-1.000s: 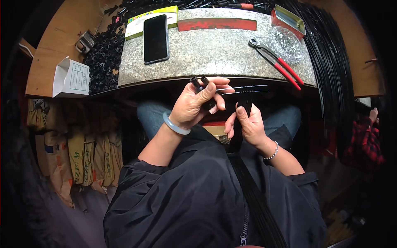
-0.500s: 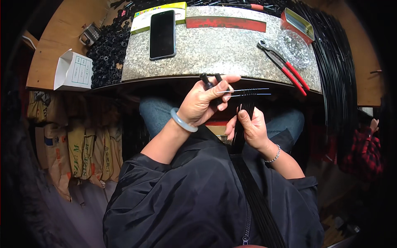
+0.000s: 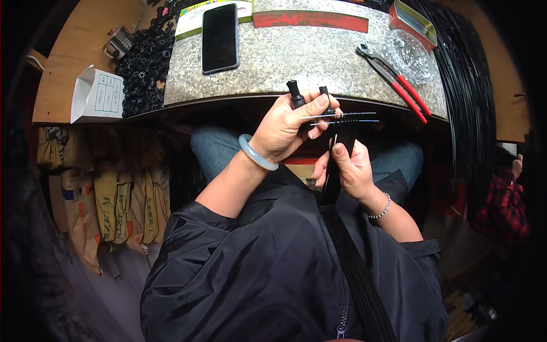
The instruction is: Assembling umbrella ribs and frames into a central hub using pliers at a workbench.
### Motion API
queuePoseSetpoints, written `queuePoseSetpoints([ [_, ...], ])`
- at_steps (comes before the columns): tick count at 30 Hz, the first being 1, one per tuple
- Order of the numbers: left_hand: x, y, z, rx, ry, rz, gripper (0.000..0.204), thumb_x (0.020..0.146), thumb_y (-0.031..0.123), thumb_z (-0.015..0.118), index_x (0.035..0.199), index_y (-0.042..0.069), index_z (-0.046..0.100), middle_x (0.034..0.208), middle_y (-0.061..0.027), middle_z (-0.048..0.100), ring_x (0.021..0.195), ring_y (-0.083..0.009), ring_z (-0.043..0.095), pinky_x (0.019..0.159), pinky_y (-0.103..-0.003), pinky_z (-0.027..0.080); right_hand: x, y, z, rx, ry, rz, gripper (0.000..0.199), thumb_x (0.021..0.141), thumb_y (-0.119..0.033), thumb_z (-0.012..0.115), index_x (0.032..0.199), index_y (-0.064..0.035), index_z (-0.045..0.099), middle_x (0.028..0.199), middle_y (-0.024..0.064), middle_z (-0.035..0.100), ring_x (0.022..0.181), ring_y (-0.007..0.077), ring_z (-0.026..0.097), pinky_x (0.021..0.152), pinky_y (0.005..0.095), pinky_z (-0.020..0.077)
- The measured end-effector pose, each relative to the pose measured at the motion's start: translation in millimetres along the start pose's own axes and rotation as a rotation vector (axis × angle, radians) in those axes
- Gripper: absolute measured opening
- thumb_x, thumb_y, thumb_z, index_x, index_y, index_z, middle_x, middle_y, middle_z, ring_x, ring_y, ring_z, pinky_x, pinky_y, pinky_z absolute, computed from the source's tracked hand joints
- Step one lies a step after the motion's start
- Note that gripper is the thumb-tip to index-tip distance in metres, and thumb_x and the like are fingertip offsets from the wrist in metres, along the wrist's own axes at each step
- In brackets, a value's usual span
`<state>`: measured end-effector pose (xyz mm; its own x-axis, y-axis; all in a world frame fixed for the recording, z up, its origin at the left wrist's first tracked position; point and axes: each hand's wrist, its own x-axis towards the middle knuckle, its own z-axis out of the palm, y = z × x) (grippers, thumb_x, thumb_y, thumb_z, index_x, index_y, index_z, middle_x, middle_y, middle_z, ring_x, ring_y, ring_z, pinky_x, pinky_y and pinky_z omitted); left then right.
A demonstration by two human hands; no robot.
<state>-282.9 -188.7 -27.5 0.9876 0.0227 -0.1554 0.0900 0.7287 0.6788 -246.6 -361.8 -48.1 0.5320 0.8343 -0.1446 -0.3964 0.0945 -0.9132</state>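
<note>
My left hand (image 3: 293, 122) is closed around a black tool (image 3: 294, 97) whose short dark ends stick up past the fingers. Two thin metal rods (image 3: 345, 115) point right from the thumb side, roughly parallel, with small dark loops along them. Just below them, my right hand (image 3: 353, 171) pinches a bundle of thin black strands (image 3: 342, 139) between thumb and fingers. Its upper ends reach up close to the rods. The strands (image 3: 359, 279) run down over my dark jacket toward the lower edge. The fingers hide much of the tool.
On the speckled tabletop (image 3: 273, 57) lie a phone (image 3: 220, 40), red-handled pliers (image 3: 399, 85) and a red strip (image 3: 310, 21). Small black parts (image 3: 142, 74) and a white box (image 3: 98, 96) are at left. Long black strands (image 3: 470, 91) hang at right, near a person's plaid sleeve (image 3: 504, 211).
My left hand has moved up and to the right with the tool, turning its dark ends more upright. The right hand has shifted slightly up, still pinching the strands. The tabletop appears higher in view.
</note>
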Motion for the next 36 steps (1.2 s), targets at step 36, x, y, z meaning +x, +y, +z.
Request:
queuePoseSetpoints([
  [36, 2.6, -2.1, 2.7, 0.024, 0.073, 0.039, 0.024, 0.085, 0.019, 0.066, 0.094, -0.003, 0.064, 0.079, -0.0055, 0.064, 0.058, -0.0042, 0.049, 0.048, -0.015, 0.038, 0.2, 4.3, -5.1, 0.012, -0.008, -0.01, 0.032, 0.095, -0.037, 0.042, 0.098, -0.005, 0.041, 0.066, 0.0182, 0.061, 0.048, 0.019, 0.059, 0.048, 0.0247, 0.0499],
])
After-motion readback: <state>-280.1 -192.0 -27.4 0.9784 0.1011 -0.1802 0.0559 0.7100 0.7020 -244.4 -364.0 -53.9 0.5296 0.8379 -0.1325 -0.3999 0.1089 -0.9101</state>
